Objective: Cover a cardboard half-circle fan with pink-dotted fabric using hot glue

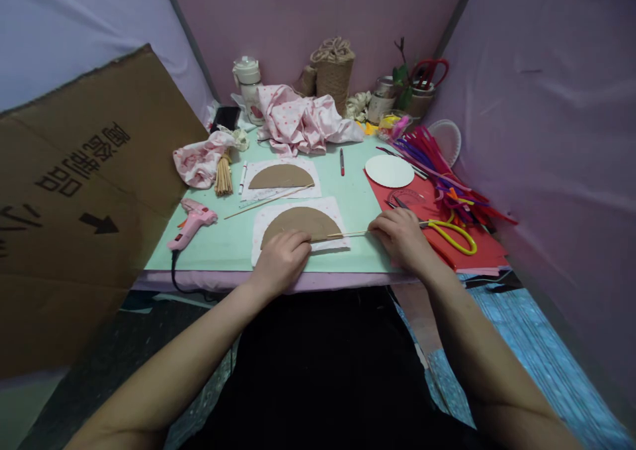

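A brown cardboard half-circle point(311, 219) lies on a piece of white patterned cloth point(339, 245) near the table's front edge. My left hand point(284, 256) is closed at its straight edge, fingers bent over the board; their tips are partly hidden. A thin wooden stick point(352, 234) reaches from over the right end of that edge to my right hand point(399, 236), whose fingers pinch its right part. Behind lies a second cardboard half-circle point(281, 175) on another cloth piece point(314, 168), with a longer wooden stick point(265, 203) slanting across its front.
On the left are a pink glue gun point(193, 223), a bundle of sticks point(224, 175) and a large cardboard sheet point(89, 191). Yellow-handled scissors point(464, 240), red paper point(422, 205) and pipe cleaners point(437, 165) lie right. Crumpled cloth point(303, 118) and a bottle point(248, 82) stand behind.
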The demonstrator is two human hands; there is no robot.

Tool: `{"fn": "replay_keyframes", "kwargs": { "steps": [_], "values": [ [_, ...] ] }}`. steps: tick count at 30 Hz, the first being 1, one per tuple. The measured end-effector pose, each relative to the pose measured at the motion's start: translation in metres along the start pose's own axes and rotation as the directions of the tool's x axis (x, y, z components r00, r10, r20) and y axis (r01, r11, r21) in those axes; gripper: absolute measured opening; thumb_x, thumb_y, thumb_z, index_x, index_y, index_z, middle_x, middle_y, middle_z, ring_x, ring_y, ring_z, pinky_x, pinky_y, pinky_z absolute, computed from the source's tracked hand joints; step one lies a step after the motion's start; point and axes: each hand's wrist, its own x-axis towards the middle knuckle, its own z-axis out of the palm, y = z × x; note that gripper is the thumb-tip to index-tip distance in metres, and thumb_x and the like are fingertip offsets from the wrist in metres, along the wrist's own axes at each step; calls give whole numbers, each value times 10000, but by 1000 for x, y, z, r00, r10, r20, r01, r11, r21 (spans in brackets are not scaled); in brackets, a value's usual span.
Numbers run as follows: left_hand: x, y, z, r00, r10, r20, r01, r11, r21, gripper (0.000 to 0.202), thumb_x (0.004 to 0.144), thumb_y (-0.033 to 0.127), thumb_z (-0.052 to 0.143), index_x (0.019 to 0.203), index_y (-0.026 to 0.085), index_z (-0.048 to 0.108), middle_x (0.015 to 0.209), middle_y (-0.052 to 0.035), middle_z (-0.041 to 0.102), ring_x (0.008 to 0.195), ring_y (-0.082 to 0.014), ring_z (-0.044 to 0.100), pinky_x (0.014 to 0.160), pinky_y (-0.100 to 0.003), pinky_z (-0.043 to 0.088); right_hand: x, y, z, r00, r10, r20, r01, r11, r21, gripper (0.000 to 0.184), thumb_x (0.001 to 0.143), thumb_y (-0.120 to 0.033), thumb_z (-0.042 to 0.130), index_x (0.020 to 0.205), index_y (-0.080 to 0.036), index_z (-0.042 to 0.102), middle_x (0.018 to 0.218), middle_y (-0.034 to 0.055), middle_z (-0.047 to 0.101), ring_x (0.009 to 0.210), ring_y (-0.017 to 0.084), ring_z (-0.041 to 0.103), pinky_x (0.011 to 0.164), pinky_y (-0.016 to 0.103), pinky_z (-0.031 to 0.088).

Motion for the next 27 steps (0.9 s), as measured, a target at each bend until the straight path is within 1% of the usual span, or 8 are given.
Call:
{"fn": "replay_keyframes", "kwargs": {
  "steps": [5,11,15,18,20,22,24,27],
  "values": [
    [-1,1,0,999,32,-29,-30,999,44,233,967,154,462,875,170,676,1069,-100,721,976,-223,656,837,-368,529,1,1,-3,1000,26,-10,-27,998,-58,191,948,-214,511,867,-229,684,885,68,686,886,246,529,833,399,338],
    [-6,4,-1,996,0,-89,2,1000,19,214,971,163,458,917,180,664,1083,-111,708,997,-221,641,875,-381,522,8,9,6,977,192,-98,-211,943,-258,209,945,-207,499,871,-197,694,885,110,676,888,273,525,796,414,324],
    [-16,3,-8,995,-29,-100,30,999,13,170,966,169,476,973,185,645,1064,-107,704,995,-224,631,895,-387,510,7,2,6,968,213,-136,-241,939,-246,220,956,-244,481,997,-184,689,978,135,665,928,290,538,792,413,343],
    [-29,0,-14,993,-85,-86,87,996,10,154,955,167,486,1013,193,627,1088,-103,694,1028,-229,617,926,-399,496,4,-23,1,982,119,-147,-137,983,-122,264,944,-315,531,1148,-186,640,1139,144,642,1034,296,546,867,422,362],
    [-36,-4,-17,989,-112,-95,114,993,17,152,945,164,496,1032,194,617,1096,-101,690,1041,-231,611,962,-414,483,4,-44,2,997,-18,-78,18,1000,-4,322,920,-354,578,1200,-197,606,1198,133,639,1098,290,545,935,428,358],
    [-41,-7,-17,986,-114,-124,118,993,26,150,934,157,509,1040,188,610,1088,-100,694,1035,-229,614,982,-421,475,7,-64,8,991,-131,-24,132,989,72,359,895,-351,610,1223,-206,583,1237,121,636,1130,283,542,980,435,341],
    [-43,-11,-16,982,-110,-156,117,993,33,141,927,153,520,1031,186,610,1067,-94,704,1022,-226,622,985,-419,473,11,-76,17,986,-165,-21,167,982,93,349,881,-315,614,1209,-200,582,1230,113,648,1120,275,548,991,436,336],
    [-40,-14,-12,975,-103,-197,112,993,34,106,925,156,530,982,190,612,1024,-81,717,990,-218,635,983,-412,473,18,-82,29,986,-161,-54,165,983,84,254,889,-253,578,1135,-199,606,1153,96,686,1058,252,571,982,424,342]
  ]
}}
